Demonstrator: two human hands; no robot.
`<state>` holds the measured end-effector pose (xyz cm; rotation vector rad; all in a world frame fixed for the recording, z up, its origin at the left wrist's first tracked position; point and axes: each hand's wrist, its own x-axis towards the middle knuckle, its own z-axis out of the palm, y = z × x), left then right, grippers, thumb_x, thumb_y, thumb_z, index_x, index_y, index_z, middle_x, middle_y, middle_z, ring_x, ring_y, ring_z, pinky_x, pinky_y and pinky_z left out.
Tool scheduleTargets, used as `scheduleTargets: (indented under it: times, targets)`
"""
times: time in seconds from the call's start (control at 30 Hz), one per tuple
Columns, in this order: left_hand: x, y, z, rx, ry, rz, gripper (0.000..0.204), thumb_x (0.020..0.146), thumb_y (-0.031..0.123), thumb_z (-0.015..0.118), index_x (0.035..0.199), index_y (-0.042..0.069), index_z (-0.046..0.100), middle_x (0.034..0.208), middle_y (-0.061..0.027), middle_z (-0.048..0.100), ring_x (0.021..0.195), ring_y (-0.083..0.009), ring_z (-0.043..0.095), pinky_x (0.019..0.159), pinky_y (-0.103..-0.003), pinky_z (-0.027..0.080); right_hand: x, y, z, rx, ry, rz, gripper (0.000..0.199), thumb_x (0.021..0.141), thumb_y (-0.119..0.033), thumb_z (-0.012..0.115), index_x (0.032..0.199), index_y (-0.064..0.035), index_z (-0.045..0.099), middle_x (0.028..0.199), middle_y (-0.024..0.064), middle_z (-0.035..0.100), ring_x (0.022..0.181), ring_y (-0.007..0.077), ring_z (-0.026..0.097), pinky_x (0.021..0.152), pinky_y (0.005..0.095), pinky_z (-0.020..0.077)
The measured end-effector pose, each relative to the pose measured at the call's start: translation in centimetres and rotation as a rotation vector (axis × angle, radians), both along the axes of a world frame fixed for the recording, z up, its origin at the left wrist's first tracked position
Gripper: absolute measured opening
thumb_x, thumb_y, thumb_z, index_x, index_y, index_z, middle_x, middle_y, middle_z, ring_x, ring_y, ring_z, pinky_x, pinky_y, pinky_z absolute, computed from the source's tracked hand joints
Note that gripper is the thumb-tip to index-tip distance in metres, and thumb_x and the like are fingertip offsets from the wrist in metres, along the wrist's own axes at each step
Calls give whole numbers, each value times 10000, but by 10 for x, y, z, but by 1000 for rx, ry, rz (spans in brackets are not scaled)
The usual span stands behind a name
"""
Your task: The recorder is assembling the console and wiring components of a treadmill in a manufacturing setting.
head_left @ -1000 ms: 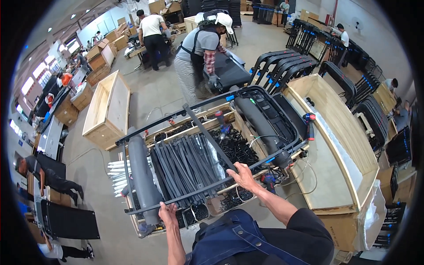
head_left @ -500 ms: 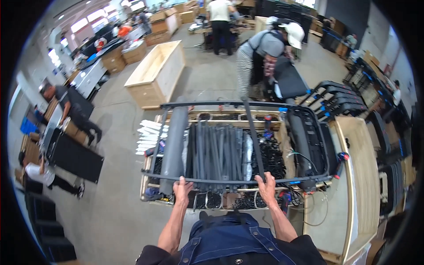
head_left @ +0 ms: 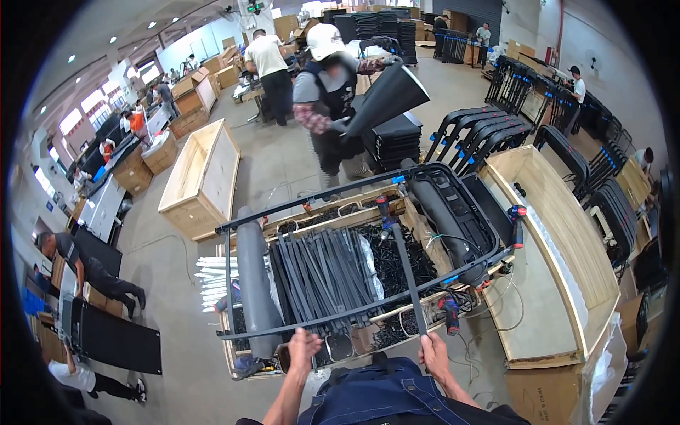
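A long black metal frame (head_left: 326,328) lies across an open wooden parts crate (head_left: 237,368). A loose black bar (head_left: 408,276) slants over its near rail, and my right hand (head_left: 433,355) is closed around the bar's near end. The bar's far end lies over the crate, short of the far rail. My left hand (head_left: 303,348) is just below the near rail, fingers curled together; what they hold, if anything, is hidden. A grey roller tube (head_left: 252,290) spans the frame's left part. Many dark strips (head_left: 326,273) fill the crate's middle.
A cordless drill (head_left: 384,212) stands in the crate; others (head_left: 449,315) (head_left: 518,225) are at its right side. Long wooden boxes stand right (head_left: 559,283) and far left (head_left: 202,180). A co-worker (head_left: 329,99) ahead handles a black panel (head_left: 389,99). White strips (head_left: 211,283) stick out left.
My right hand has drawn the bar toward me, off the far rail. My left hand has moved below the near rail. The view has turned; the co-worker now stands upright, lifting a black panel.
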<state>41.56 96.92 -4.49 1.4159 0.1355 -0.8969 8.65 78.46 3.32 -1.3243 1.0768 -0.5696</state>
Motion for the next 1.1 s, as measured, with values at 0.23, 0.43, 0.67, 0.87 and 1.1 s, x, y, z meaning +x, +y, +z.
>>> scheduleTargets:
  times: [0.23,0.43,0.67,0.87,1.1]
  targets:
    - [-17,-77,74,-85,-439,-432,303,1007,279,621,1135,5,594,997,-118,695,867,-179,693,765,-297,562,-6,25,33,14,-138,-168,313,1058,-323,504,1020,-18,564,617,33,550,495,94,511,451,250,428]
    - [16,-125,174,-251,-974,-325,443,1010,177,567,1404,7,457,972,-136,711,854,-200,677,797,-340,551,-11,19,82,-122,-200,73,288,1053,-284,542,1115,-3,558,634,43,592,500,87,534,451,234,417]
    - [49,-109,174,-37,-1189,-300,497,1067,279,473,1517,90,378,1001,-214,727,921,-376,714,795,-434,548,75,21,152,-24,-136,366,483,1041,-201,507,1488,-63,383,675,41,588,532,96,543,480,235,445]
    - [56,-71,116,144,-1096,-340,342,1051,224,473,1318,29,559,1135,-291,665,1064,-484,630,877,-506,509,185,3,79,-80,-70,435,501,1045,-210,467,1520,-86,366,666,29,568,518,106,526,489,267,443]
    - [76,-57,50,475,-1085,-646,269,1007,232,527,1144,62,685,956,-247,714,941,-447,676,835,-520,529,290,-24,31,-191,39,334,492,1035,-224,466,1498,-64,415,607,49,559,471,140,529,462,331,449]
